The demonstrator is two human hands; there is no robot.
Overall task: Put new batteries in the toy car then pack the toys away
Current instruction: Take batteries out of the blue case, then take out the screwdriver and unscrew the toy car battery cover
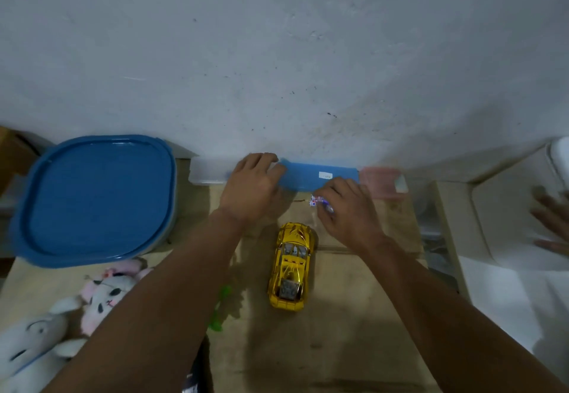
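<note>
both hands reach forward: left hand [254, 184] rests flat on a small blue box [320, 177], right hand [345, 207] pinches batteries [320, 201]. yellow toy car [291, 266] sits just behind them; flipping it should expose the battery bay.

This looks like a room in a home, at a makeshift play or storage corner. A worn, stained wooden tabletop [348, 315] is pushed against a rough whitewashed wall [277, 53] marked with scuffs and dark specks. Soft toys [104, 294] lie at the left edge of the table, near a large blue plastic container lid [98, 198], and small plastic boxes [381, 178] line the far edge against the wall. A white cloth [508, 294] lies to the right
</note>
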